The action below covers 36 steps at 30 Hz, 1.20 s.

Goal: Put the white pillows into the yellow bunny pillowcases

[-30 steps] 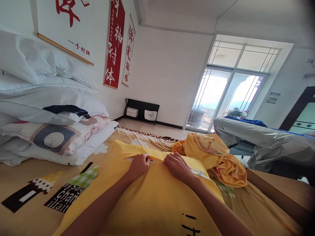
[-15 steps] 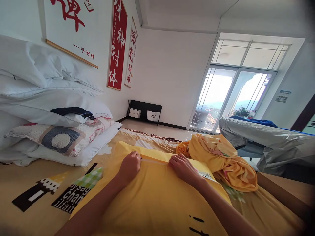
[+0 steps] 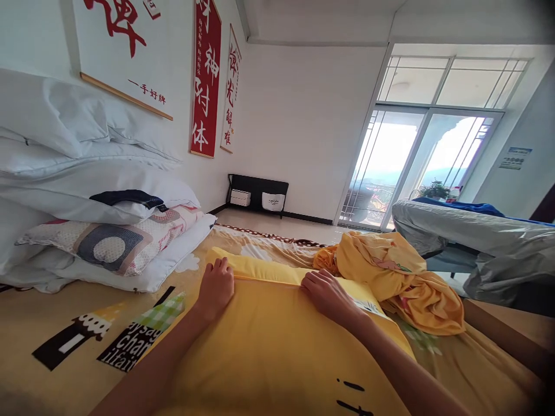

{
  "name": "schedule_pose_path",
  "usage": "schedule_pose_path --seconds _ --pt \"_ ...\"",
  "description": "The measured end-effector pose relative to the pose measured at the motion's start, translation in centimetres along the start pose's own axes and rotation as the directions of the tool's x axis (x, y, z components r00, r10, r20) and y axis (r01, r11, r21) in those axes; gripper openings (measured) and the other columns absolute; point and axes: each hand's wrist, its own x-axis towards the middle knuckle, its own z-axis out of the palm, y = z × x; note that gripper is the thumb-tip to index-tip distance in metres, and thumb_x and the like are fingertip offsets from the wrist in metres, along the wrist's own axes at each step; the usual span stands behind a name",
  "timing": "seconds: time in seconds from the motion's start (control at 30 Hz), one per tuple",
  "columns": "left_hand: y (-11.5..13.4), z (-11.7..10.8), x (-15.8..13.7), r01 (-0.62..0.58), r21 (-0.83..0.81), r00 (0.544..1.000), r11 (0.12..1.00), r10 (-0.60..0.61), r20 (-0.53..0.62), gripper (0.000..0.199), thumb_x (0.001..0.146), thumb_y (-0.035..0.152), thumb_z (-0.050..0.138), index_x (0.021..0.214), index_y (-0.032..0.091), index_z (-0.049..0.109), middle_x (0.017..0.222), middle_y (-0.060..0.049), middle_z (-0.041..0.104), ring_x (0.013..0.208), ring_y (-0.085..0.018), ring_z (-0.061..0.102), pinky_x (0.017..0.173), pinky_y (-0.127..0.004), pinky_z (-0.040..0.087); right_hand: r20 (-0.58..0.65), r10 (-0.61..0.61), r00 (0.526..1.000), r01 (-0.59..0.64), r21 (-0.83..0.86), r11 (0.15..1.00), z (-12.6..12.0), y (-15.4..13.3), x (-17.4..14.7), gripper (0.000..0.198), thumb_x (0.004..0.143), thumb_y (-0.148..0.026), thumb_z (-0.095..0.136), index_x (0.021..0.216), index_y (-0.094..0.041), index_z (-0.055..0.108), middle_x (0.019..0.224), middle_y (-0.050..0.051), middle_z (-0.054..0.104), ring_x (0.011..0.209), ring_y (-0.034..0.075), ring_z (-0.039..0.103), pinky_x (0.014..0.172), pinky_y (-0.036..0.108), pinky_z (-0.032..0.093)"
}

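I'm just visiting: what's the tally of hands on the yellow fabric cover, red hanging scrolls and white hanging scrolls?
Hands on the yellow fabric cover: 2 (left hand, right hand)
Red hanging scroll: 1
White hanging scrolls: 2 (large one, narrow one)
Total: 5

The left grip (image 3: 215,290) has moved leftward along the edge (image 3: 269,281) of the yellow cover (image 3: 264,346), so it is now farther from the right grip (image 3: 328,296). Between them, the edge is straighter and the earlier pale strip is hidden.
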Motion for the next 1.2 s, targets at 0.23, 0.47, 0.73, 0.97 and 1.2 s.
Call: schedule_pose_path --seconds 0.23,0.47,0.73,0.97,1.2 --pt "-1.1 -0.3 0.3 0.001 -0.005 0.999 1.0 -0.001 -0.034 0.024 0.084 0.013 0.044 0.082 0.014 0.068 0.096 -0.014 0.061 0.096 -0.03 0.052 0.078 -0.044 0.033 0.0 0.013 1.0 -0.013 0.027 1.0 -0.2 0.1 0.1 0.024 0.094 -0.014 0.044 0.076 -0.017 0.058 0.077 0.002 0.062 0.072 0.015 0.053 0.072 0.031 0.031" --pt "-1.1 -0.3 0.3 -0.098 0.027 0.994 0.995 0.099 -0.045 0.025 0.085 0.01 0.042 0.083 0.014 0.066 0.095 -0.012 0.061 0.094 -0.028 0.053 0.081 -0.043 0.033 -0.023 0.148 0.989 -0.144 0.117 0.983 -0.4 -0.2 0.3 0.019 0.089 -0.013 0.05 0.073 -0.018 0.059 0.076 0.001 0.063 0.069 0.015 0.053 0.069 0.028 0.033" --pt "-1.1 1.3 0.6 -0.036 -0.049 0.998 0.998 0.038 0.041 0.024 0.083 0.014 0.044 0.081 0.016 0.067 0.094 -0.011 0.063 0.095 -0.026 0.056 0.082 -0.042 0.033 -0.113 0.136 0.984 -0.13 0.062 0.99 0.3 -0.2 0.8 0.022 0.088 -0.011 0.047 0.071 -0.017 0.059 0.074 0.004 0.062 0.068 0.015 0.052 0.07 0.029 0.032" --pt "-0.7 0.4 1.2 0.094 -0.001 0.995 0.996 -0.094 -0.043 0.023 0.082 0.016 0.045 0.083 0.013 0.068 0.094 -0.013 0.063 0.096 -0.029 0.054 0.082 -0.045 0.034 -0.19 0.091 0.977 -0.084 0.045 0.995 0.3 -0.4 0.5 0.023 0.091 -0.013 0.046 0.072 -0.017 0.058 0.072 0.003 0.06 0.067 0.015 0.05 0.067 0.029 0.03" --pt "-1.1 1.9 0.7 -0.058 -0.116 0.998 0.992 0.058 -0.009 0.023 0.082 0.015 0.049 0.099 0.015 0.064 0.103 -0.011 0.062 0.101 -0.026 0.054 0.084 -0.039 0.037 -0.268 0.08 0.96 -0.064 0.069 0.996 1.2 -0.7 -0.8 0.027 0.094 -0.015 0.043 0.072 -0.018 0.057 0.072 0.004 0.059 0.067 0.016 0.046 0.068 0.028 0.032"
